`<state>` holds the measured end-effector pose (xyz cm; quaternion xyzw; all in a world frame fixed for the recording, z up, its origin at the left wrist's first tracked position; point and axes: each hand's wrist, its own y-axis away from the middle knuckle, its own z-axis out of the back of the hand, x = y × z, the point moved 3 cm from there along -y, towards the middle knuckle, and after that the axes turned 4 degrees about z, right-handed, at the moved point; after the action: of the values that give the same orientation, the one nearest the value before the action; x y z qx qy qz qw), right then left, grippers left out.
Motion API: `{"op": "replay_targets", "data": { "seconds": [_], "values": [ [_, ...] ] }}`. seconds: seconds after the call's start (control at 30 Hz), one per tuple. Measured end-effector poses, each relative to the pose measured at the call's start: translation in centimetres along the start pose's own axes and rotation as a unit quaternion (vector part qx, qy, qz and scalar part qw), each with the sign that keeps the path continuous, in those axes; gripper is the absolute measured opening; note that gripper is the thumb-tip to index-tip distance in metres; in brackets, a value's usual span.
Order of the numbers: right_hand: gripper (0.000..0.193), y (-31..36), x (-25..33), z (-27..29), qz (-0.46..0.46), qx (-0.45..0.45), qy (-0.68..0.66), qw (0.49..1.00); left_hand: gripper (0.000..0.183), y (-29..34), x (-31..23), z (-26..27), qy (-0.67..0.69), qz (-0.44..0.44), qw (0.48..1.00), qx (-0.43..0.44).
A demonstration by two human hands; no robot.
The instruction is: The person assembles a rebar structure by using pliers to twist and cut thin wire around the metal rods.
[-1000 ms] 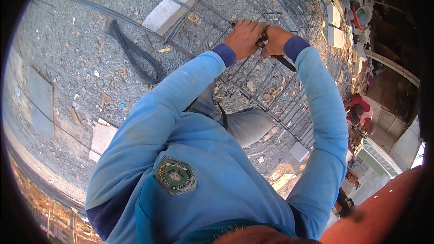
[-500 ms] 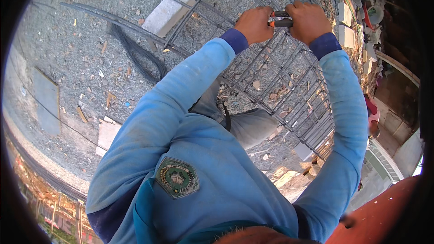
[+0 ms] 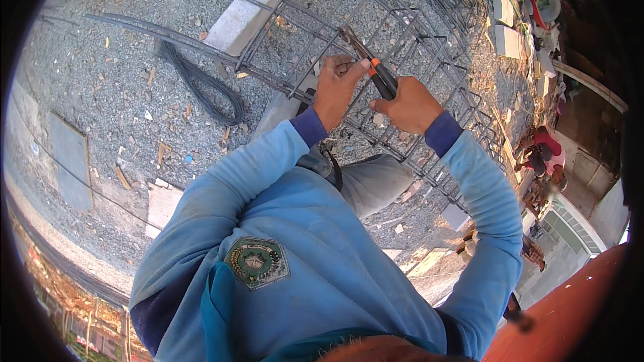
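Note:
My right hand (image 3: 412, 105) is closed round the black handles of a pair of pincers (image 3: 384, 80) with orange collars. Their metal jaws point away from me and to the left, meeting the bars of a steel rebar cage (image 3: 441, 38). Just left of the handles, my left hand (image 3: 337, 87) has its fingers curled in and its thumb near the orange collar. Whatever those fingers pinch is hidden or too thin to make out. Below both hands, the cage runs across my bent leg (image 3: 372, 184).
A pale concrete beam (image 3: 248, 17) lies under the bars at the far left. Coiled dark wire (image 3: 201, 90) rests on gravel, with a grey board (image 3: 70, 161) farther left. Concrete blocks (image 3: 508, 41) line the right side, where another person (image 3: 547, 154) crouches.
Both hands have come nearer to me and leftward. The pincers, earlier level between both hands, now angle away from my right hand. My left hand has shifted from them to beside the handles.

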<state>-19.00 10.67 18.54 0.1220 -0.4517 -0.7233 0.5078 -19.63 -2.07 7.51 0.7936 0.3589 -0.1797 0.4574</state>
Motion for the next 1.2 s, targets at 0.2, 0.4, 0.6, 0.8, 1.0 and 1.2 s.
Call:
{"op": "replay_targets", "data": {
  "seconds": [0.2, 0.4, 0.6, 0.8, 1.0, 1.2],
  "values": [
    [0.035, -0.5, 0.4, 2.4, -0.04, 0.107, -0.058, 0.992, 0.04, -3.4, -0.5, -3.8, 0.316, 0.17, 0.922, 0.145],
    [0.038, 1.6, 3.7, 6.7, 0.147, -0.211, 0.384, 0.887, 0.034, -5.6, -0.9, -6.5, 0.359, 0.16, 0.919, 0.036],
    [0.03, -1.5, 1.3, 8.3, 0.222, -0.334, 0.573, 0.714, 0.033, -6.1, -2.2, -7.7, 0.36, 0.168, 0.917, -0.037],
    [0.024, -4.1, -2.3, 9.7, 0.217, -0.265, 0.476, 0.81, 0.033, -8.0, -0.5, -8.0, 0.368, 0.148, 0.918, -0.007],
    [0.023, -2.7, -0.8, 7.8, 0.168, -0.278, 0.456, 0.828, 0.033, -8.0, -0.1, -7.7, 0.395, 0.12, 0.911, 0.005],
    [0.023, -0.7, 0.5, 6.9, 0.076, -0.188, 0.35, 0.915, 0.03, -5.5, 0.0, -6.8, 0.392, 0.126, 0.911, 0.018]
  ]
}}
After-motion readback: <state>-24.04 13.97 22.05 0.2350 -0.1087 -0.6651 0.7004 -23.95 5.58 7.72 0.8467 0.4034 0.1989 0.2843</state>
